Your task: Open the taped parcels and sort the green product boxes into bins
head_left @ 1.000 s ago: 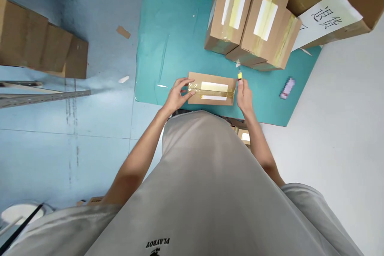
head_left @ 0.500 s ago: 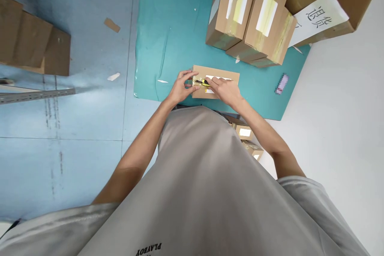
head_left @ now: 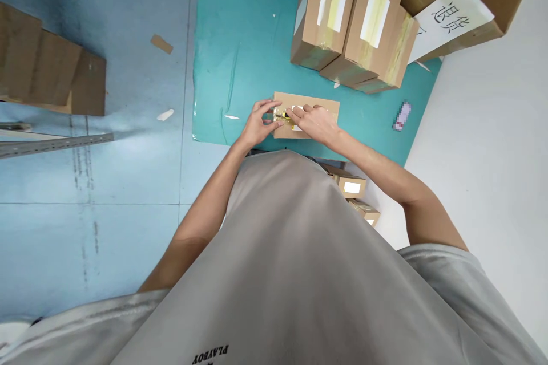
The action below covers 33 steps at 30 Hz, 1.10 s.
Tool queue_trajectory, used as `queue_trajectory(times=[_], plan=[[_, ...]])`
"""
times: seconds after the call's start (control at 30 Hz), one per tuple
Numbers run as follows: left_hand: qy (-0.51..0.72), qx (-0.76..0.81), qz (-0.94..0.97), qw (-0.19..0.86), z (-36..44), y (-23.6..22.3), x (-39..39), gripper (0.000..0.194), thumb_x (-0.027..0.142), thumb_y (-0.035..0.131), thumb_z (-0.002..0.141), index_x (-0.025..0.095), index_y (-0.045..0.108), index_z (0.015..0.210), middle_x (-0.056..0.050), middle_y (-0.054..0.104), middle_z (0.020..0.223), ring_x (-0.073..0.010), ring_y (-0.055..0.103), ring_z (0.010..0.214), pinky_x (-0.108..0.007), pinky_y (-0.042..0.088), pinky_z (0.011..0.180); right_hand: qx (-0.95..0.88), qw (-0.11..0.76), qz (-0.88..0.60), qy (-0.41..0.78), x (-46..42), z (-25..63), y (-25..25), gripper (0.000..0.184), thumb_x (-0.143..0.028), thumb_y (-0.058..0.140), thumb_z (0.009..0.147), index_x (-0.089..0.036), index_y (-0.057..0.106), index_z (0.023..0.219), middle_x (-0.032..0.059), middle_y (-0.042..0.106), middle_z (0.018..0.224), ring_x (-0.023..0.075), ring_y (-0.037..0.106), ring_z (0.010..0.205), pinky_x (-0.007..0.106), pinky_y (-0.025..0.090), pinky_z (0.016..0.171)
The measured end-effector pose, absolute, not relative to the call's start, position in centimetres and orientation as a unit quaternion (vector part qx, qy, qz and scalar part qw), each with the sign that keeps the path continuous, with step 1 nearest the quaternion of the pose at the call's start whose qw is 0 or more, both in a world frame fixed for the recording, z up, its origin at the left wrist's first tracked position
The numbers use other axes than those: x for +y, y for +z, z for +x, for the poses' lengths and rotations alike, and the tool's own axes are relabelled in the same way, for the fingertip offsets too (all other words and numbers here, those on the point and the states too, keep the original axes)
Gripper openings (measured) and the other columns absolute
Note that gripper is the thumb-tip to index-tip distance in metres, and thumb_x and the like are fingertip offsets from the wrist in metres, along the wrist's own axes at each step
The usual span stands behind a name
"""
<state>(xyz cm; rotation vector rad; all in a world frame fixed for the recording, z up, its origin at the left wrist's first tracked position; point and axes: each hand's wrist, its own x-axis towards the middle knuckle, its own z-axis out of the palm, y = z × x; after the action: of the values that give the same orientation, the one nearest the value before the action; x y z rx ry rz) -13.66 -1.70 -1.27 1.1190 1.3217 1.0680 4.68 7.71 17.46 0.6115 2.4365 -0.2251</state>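
A small cardboard box (head_left: pixel 327 104) with clear tape and white labels lies on the teal tabletop in front of me. Steadying its left end, my left hand (head_left: pixel 257 124) has thumb and fingers spread around the taped edge. My right hand (head_left: pixel 315 124) is over the box's top, closed on a yellow utility knife (head_left: pixel 286 115). The knife's tip points left at the tape, between the thumb and fingers of my left hand. Most of its handle is hidden under my right fingers.
Several taped boxes (head_left: pixel 327 17) stand at the table's back right, beside a large open carton (head_left: pixel 462 23) with a handwritten sign. A pixelated item (head_left: pixel 402 116) lies near the right edge. More boxes (head_left: pixel 351 187) sit below the table; cartons (head_left: pixel 55 68) and a metal rail (head_left: pixel 60 144) are at left.
My right hand has shifted slightly left with the utility knife, covering more of it. The left hand keeps its place on the box. The whole view has tilted a little.
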Motion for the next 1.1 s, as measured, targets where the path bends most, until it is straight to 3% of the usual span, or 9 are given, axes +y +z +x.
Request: queue_trajectory(times=[0.23,0.37,0.5,0.73,0.87,0.97,1.1], plan=[[0.424,0.575,0.487,0.503,-14.0,-1.0,-1.8,0.082,0.080,0.080,0.091,0.031,0.069,0.155,-0.017,0.056,0.159,-0.0344,0.069,0.129,-0.049,0.069,0.098,0.897,0.350,0.264,-0.049,8.9,10.5,19.2,0.049,-0.006,0.028,0.113,-0.006,0.066,0.144,0.0251,0.078,0.126,0.0341,0.070,0.113,0.041,0.044,0.084],[0.429,0.578,0.482,0.499,-13.8,-1.2,-2.0,0.083,0.083,0.077,0.092,0.031,0.068,0.155,-0.017,0.056,0.160,-0.0346,0.069,0.131,-0.050,0.069,0.099,0.867,0.386,0.314,-0.037,10.0,17.1,20.8,0.046,-0.005,0.037,0.112,-0.007,0.068,0.145,0.0246,0.079,0.125,0.0337,0.071,0.112,0.041,0.042,0.084],[0.428,0.592,0.471,0.495,-13.5,-1.0,-2.2,0.082,0.083,0.075,0.093,0.031,0.067,0.155,-0.017,0.056,0.163,-0.0347,0.067,0.136,-0.050,0.069,0.101,0.869,0.370,0.327,-0.042,10.5,20.7,20.7,0.048,-0.005,0.039,0.111,-0.011,0.067,0.150,0.0227,0.080,0.127,0.0327,0.071,0.114,0.041,0.043,0.085],[0.435,0.638,0.417,0.481,-12.7,1.3,-2.3,0.081,0.080,0.079,0.088,0.026,0.073,0.149,-0.016,0.061,0.160,-0.0355,0.066,0.144,-0.052,0.059,0.120,0.887,0.280,0.357,-0.090,10.5,23.4,18.5,0.049,-0.009,0.046,0.109,-0.021,0.074,0.147,0.0167,0.084,0.119,0.0308,0.070,0.106,0.041,0.044,0.082],[0.429,0.666,0.399,0.462,-12.4,1.9,-2.4,0.082,0.081,0.076,0.088,0.025,0.073,0.148,-0.017,0.065,0.158,-0.0333,0.067,0.144,-0.052,0.053,0.126,0.882,0.214,0.394,-0.143,10.4,25.6,17.1,0.041,-0.022,0.049,0.113,-0.024,0.079,0.142,0.0148,0.086,0.114,0.0318,0.073,0.106,0.039,0.046,0.078],[0.426,0.676,0.367,0.477,-12.7,2.0,-2.7,0.087,0.085,0.073,0.088,0.026,0.069,0.152,-0.018,0.066,0.161,-0.0325,0.070,0.139,-0.052,0.058,0.120,0.850,0.110,0.444,-0.261,10.2,26.7,14.6,0.036,-0.036,0.064,0.111,-0.028,0.082,0.140,0.0113,0.087,0.124,0.0327,0.077,0.112,0.039,0.053,0.082],[0.430,0.684,0.349,0.475,-13.7,1.7,-3.2,0.091,0.088,0.070,0.089,0.027,0.066,0.156,-0.018,0.070,0.158,-0.0319,0.072,0.137,-0.051,0.060,0.116,0.700,-0.071,0.524,-0.479,8.9,26.4,10.2,0.036,-0.047,0.088,0.091,-0.024,0.090,0.117,0.0073,0.088,0.117,0.0326,0.080,0.107,0.043,0.062,0.094]])
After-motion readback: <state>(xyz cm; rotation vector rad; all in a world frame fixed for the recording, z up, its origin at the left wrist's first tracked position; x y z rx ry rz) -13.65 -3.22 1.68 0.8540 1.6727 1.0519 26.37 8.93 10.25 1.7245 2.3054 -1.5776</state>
